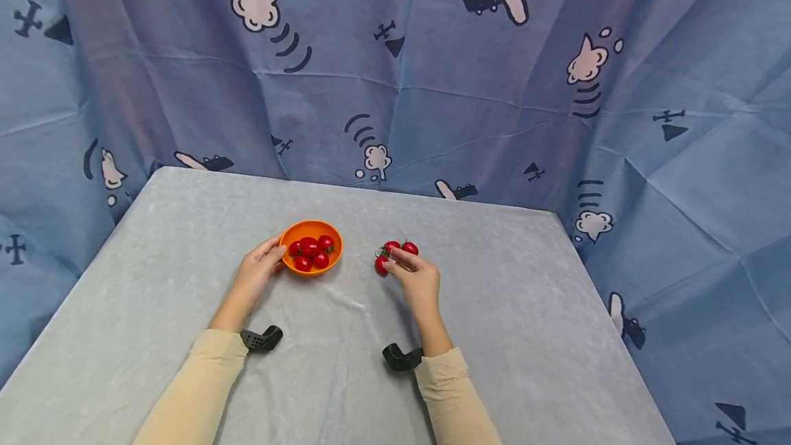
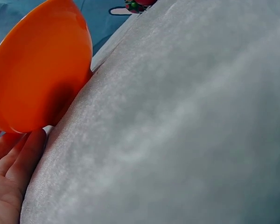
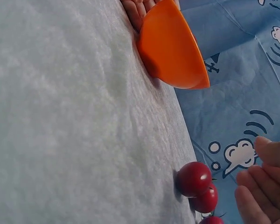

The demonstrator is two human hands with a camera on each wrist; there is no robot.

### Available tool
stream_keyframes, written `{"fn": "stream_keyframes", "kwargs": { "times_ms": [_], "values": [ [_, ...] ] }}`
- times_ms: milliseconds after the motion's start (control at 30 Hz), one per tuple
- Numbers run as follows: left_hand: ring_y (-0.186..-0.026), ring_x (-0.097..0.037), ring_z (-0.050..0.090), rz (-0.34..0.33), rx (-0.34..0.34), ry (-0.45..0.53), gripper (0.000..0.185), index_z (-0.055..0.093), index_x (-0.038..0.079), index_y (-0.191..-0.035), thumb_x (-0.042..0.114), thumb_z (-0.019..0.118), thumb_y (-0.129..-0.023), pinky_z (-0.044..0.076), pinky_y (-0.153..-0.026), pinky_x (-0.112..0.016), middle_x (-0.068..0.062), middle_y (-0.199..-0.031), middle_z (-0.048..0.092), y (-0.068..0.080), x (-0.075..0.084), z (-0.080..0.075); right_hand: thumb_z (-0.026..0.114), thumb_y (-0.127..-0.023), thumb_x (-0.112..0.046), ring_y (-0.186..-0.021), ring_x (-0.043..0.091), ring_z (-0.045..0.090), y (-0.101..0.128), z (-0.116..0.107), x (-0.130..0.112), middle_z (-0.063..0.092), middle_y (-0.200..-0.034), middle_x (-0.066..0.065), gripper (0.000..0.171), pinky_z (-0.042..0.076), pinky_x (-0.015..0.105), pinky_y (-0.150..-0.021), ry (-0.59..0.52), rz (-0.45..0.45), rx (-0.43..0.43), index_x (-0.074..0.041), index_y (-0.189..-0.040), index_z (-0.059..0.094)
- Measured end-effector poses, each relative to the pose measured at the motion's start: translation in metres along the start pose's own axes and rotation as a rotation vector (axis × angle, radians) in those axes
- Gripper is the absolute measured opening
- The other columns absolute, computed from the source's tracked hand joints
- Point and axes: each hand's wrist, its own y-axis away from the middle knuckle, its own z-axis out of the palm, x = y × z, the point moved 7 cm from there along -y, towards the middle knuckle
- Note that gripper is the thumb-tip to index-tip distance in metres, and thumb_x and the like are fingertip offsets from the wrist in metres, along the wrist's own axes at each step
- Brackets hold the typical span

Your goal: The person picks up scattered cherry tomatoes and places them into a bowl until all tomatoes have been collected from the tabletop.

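An orange bowl (image 1: 338, 263) stands on the table with several small red tomatoes (image 1: 309, 247) inside. My left hand (image 1: 259, 268) holds the bowl's left side, thumb at the rim and fingers against the outer wall. In the left wrist view those fingers (image 2: 25, 154) show beneath the bowl's orange wall (image 2: 42, 70). To the right, a few loose tomatoes (image 3: 194, 179) with green stems lie close together on the cloth. Over them hovers my right hand (image 1: 420, 283), its fingers (image 3: 261, 191) apart from the thumb and nothing between them.
A pale cloth (image 1: 334, 362) covers the table. Behind it hangs a blue curtain (image 1: 334, 108) printed with planes and clouds. Each wrist carries a black camera mount, one on the left (image 1: 262, 339) and one on the right (image 1: 402, 358).
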Motion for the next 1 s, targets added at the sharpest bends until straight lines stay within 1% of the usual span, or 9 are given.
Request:
{"fn": "stream_keyframes", "kwargs": {
  "times_ms": [200,367,467,733,1000],
  "values": [
    [-0.099,0.014,0.056,0.007,0.001,0.009,0.053,0.037,0.0,-0.152,0.021,0.048,-0.105,0.049,-0.086,-0.006,-0.018,-0.156,0.04,0.001,-0.001,0.001,0.081,-0.081,-0.008,-0.109,0.029,0.07,0.0,0.0,0.005,0.075,-0.111,0.015,0.03,0.059,0.025,-0.081,-0.008,-0.005,0.013,-0.004,-0.11,0.077],
    [-0.101,0.014,0.055,0.008,-0.004,0.009,0.053,0.036,0.001,-0.152,0.022,0.048,-0.105,0.049,-0.087,-0.006,-0.017,-0.157,0.039,0.001,0.001,0.001,0.081,-0.08,-0.006,-0.111,0.033,0.069,-0.002,0.002,0.01,0.073,-0.114,0.018,0.034,0.059,0.029,-0.088,-0.056,-0.022,0.035,0.0,-0.113,0.074],
    [-0.101,0.014,0.055,0.003,-0.005,0.01,0.053,0.036,0.001,-0.152,0.023,0.048,-0.105,0.049,-0.087,-0.006,-0.018,-0.157,0.038,0.001,0.002,0.001,0.081,-0.08,-0.005,-0.112,0.035,0.068,-0.002,0.004,0.013,0.072,-0.116,0.02,0.037,0.058,0.03,-0.089,-0.073,-0.019,0.04,0.002,-0.115,0.073],
    [-0.101,0.013,0.055,-0.013,-0.01,0.019,0.054,0.036,0.002,-0.153,0.023,0.048,-0.105,0.049,-0.087,-0.006,-0.016,-0.157,0.039,0.002,0.002,0.001,0.082,-0.079,-0.005,-0.113,0.033,0.068,-0.002,0.01,0.019,0.072,-0.117,0.02,0.037,0.056,0.037,-0.096,-0.016,0.011,0.055,0.002,-0.114,0.073],
    [-0.102,0.014,0.055,-0.016,-0.012,0.022,0.054,0.035,0.002,-0.153,0.024,0.048,-0.105,0.048,-0.087,-0.006,-0.016,-0.158,0.038,0.002,0.001,0.001,0.082,-0.078,-0.004,-0.113,0.034,0.068,-0.006,0.016,0.026,0.07,-0.12,0.021,0.042,0.056,0.035,-0.095,-0.003,0.021,0.052,0.003,-0.117,0.071]
  ]
}}
